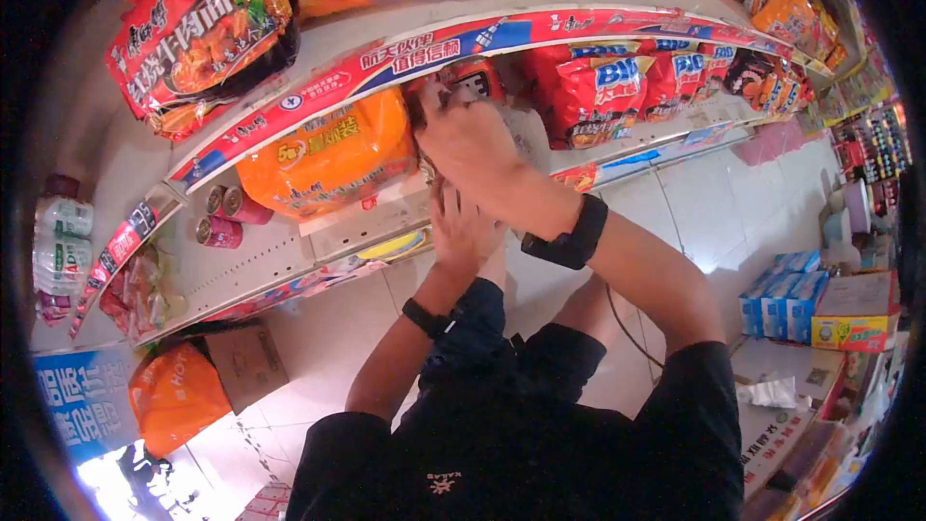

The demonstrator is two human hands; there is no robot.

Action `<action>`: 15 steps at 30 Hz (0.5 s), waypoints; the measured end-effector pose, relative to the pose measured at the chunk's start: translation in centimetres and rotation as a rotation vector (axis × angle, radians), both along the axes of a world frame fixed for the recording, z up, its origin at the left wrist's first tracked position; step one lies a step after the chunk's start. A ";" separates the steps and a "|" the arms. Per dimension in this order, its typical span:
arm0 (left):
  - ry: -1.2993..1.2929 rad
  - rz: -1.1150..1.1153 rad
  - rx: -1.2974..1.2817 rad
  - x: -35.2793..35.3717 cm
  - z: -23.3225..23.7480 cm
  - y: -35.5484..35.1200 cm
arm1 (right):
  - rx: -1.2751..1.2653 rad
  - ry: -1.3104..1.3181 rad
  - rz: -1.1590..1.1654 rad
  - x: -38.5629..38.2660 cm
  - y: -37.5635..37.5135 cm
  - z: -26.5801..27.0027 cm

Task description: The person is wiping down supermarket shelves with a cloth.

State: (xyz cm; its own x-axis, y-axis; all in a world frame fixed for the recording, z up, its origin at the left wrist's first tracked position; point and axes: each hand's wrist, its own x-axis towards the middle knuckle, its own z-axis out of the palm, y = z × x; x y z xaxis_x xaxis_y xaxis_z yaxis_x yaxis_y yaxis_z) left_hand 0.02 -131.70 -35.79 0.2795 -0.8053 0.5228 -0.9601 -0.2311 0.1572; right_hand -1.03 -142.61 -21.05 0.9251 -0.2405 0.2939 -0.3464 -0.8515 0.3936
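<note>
My right hand [473, 140] is raised to the middle shelf and grips the top of a multipack of instant noodles [463, 82] with a dark and red wrapper. My left hand [465, 227] is under it, fingers spread up against the pack's lower part and the shelf edge [386, 222]. A black watch sits on my right wrist and a black band on my left. Just left of the hands lies an orange noodle multipack [328, 159]. Red packs marked BIG [603, 96] stand to the right.
A big red noodle bag [203, 34] lies on the upper shelf. Small cans [227, 217] and water bottles [60, 246] are at the left. On the tiled floor stand a cardboard box [246, 362], an orange bag [174, 396] and blue cartons [786, 294].
</note>
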 end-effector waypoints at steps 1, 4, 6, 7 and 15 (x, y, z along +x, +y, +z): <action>0.015 0.004 -0.007 0.0 0.3 0.0 | -0.002 -0.023 -0.030 -0.2 -0.3 0.0; 0.067 -0.005 -0.046 -0.6 0.9 -1.0 | 0.016 -0.049 -0.288 -1.6 -1.4 0.2; -0.024 -0.007 -0.135 -0.2 1.2 -1.2 | 0.023 -0.014 -0.319 -2.8 -2.4 0.6; -0.034 -0.008 -0.121 -0.2 1.2 -1.1 | 0.043 0.009 -0.342 -3.1 -2.6 1.0; -0.107 0.046 -0.026 0.0 -0.6 -0.4 | 0.046 0.016 -0.070 -0.1 -1.0 1.1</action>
State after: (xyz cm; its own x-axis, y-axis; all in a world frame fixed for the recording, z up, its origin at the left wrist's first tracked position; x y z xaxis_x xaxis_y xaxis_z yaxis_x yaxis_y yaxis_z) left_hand -0.03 -132.12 -36.42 0.2577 -0.7784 0.5725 -0.9601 -0.2729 0.0612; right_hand -1.12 -143.63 -19.93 0.9100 -0.3173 0.2669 -0.3996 -0.8428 0.3606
